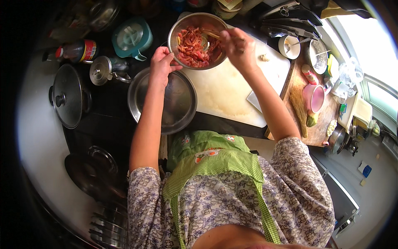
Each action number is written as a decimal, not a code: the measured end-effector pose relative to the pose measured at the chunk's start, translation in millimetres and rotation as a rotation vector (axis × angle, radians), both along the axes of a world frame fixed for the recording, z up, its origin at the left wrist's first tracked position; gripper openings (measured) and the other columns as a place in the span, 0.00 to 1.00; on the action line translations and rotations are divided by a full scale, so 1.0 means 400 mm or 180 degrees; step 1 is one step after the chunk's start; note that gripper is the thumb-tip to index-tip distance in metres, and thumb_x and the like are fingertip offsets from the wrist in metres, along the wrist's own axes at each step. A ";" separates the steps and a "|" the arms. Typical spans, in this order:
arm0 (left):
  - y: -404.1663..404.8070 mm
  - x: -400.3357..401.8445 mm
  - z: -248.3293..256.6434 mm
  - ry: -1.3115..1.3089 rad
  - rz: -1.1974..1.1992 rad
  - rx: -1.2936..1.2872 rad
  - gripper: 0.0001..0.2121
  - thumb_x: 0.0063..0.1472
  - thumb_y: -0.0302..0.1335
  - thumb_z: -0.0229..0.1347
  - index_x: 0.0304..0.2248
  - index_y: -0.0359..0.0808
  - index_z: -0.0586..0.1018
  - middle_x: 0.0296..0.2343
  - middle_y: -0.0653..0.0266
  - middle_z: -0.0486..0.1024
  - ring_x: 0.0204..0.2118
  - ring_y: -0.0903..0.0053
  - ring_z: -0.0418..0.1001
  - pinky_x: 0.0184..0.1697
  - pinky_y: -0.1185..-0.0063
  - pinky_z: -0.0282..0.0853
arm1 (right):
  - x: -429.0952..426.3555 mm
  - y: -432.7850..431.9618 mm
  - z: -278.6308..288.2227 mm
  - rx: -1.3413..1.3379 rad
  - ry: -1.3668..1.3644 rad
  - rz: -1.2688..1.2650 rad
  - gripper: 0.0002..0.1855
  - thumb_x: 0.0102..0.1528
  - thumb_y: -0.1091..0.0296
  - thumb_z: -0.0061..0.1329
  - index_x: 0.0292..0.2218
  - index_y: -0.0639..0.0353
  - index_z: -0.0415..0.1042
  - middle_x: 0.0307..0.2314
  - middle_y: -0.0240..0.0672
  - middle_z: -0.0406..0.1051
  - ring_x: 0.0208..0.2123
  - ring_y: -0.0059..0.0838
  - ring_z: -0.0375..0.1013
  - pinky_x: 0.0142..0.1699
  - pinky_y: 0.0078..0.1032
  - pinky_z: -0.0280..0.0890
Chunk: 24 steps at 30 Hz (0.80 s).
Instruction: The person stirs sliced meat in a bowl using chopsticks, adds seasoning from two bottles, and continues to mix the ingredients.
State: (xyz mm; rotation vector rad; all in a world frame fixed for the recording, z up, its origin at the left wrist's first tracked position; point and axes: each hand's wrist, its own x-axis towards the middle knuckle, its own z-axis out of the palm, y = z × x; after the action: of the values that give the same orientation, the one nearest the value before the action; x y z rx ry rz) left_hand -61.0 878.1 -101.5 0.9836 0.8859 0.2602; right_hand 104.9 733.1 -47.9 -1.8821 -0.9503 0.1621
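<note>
A stainless steel bowl point(199, 67) holds strips of raw red meat point(193, 46) with some pale pieces among them. My left hand point(162, 63) grips its near left rim, thumb and fingers pinching the edge. In my right hand point(238, 46) are wooden chopsticks point(210, 33), their tips down in the meat. Under the bowl's near side lies a white cutting board point(220, 90). A wide, shallow steel basin point(179, 99) sits below my left forearm, which hides part of it. By my right forearm a flat metal plate or blade point(254, 100) shows partly on the board.
A small pale lump point(264, 57) rests on the board. To the right, a wooden board point(323, 121) carries a straw brush point(298, 104) and a pink cup point(314, 98); a white bowl point(289, 47) stands behind. Leftward are a teal-lidded container point(132, 39), a metal pot point(101, 70) and a pan lid point(68, 96).
</note>
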 end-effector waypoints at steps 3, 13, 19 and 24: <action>0.003 -0.001 -0.002 -0.0009 -0.0040 0.0024 0.03 0.55 0.22 0.45 0.29 0.38 0.63 0.25 0.68 0.67 0.24 0.82 0.68 0.27 0.79 0.72 | -0.007 -0.037 0.011 0.0035 0.0501 0.0332 0.09 0.52 0.68 0.48 0.28 0.65 0.71 0.19 0.38 0.71 0.17 0.28 0.71 0.22 0.22 0.64; -0.032 0.007 -0.005 0.0072 0.0085 0.0026 0.02 0.56 0.21 0.43 0.28 0.37 0.63 0.24 0.64 0.69 0.24 0.79 0.69 0.28 0.79 0.71 | -0.036 -0.075 0.035 -0.0062 0.0297 0.0027 0.05 0.51 0.72 0.48 0.27 0.65 0.70 0.16 0.39 0.71 0.19 0.29 0.73 0.23 0.20 0.65; -0.142 -0.020 0.019 -0.0097 0.0189 -0.0607 0.05 0.57 0.22 0.45 0.34 0.30 0.65 0.27 0.57 0.71 0.25 0.75 0.74 0.25 0.81 0.73 | -0.014 -0.104 0.086 -0.0290 -0.0349 -0.0239 0.03 0.50 0.73 0.48 0.26 0.63 0.70 0.20 0.39 0.70 0.19 0.27 0.73 0.21 0.20 0.65; -0.088 -0.043 0.016 0.0216 -0.0108 0.0014 0.12 0.55 0.28 0.49 0.37 0.33 0.66 0.31 0.61 0.70 0.27 0.76 0.72 0.26 0.80 0.71 | -0.034 -0.127 0.068 -0.0134 0.0246 -0.0007 0.03 0.49 0.74 0.50 0.27 0.63 0.70 0.19 0.39 0.69 0.18 0.27 0.70 0.22 0.20 0.64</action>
State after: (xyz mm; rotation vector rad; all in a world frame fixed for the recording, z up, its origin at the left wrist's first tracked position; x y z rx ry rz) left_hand -78.3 843.0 -95.2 1.0154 0.9298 0.2009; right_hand 91.5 682.5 -20.9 -1.9014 -0.8984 0.2534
